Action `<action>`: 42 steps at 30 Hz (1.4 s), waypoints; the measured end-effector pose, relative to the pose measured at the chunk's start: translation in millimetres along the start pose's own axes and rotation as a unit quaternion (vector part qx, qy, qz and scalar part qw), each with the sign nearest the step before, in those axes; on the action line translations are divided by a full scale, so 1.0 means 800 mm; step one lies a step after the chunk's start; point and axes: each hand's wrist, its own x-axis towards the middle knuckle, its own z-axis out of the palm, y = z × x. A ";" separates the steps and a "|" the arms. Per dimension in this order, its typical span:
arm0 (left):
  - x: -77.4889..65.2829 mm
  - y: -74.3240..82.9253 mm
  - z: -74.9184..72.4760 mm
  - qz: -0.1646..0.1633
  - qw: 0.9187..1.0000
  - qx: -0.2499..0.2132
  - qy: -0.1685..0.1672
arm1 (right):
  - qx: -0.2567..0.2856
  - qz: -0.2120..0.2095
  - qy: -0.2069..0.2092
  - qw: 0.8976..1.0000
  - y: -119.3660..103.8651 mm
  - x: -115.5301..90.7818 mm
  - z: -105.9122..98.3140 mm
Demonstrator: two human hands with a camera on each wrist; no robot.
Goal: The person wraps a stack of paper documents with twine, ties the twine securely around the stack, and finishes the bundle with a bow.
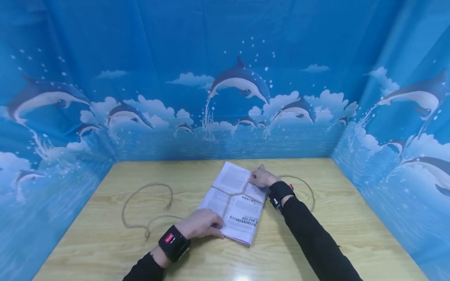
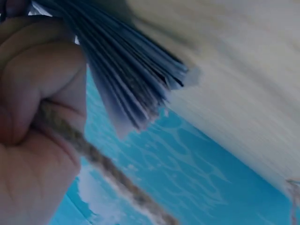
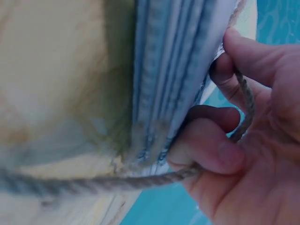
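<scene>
My left hand (image 1: 201, 223) and right hand (image 1: 263, 178) grip rope (image 2: 117, 176). Newspapers (image 1: 242, 210) lie between, lengthwise toward the table's (image 1: 88, 238) far edge.

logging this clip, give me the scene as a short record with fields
bundle: stack of printed papers, rope crossing on its top face
left hand: at the stack's near left corner, rope gripped in curled fingers
right hand: at the stack's right edge, towards the far end, fingers holding rope
rope ends: curving over the table on both sides of the stack
backdrop: blue, with dolphins and clouds
</scene>
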 end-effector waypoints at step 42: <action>-0.023 -0.116 -0.045 -0.340 0.870 -0.304 0.186 | 0.170 0.103 0.050 0.979 0.039 -0.066 0.004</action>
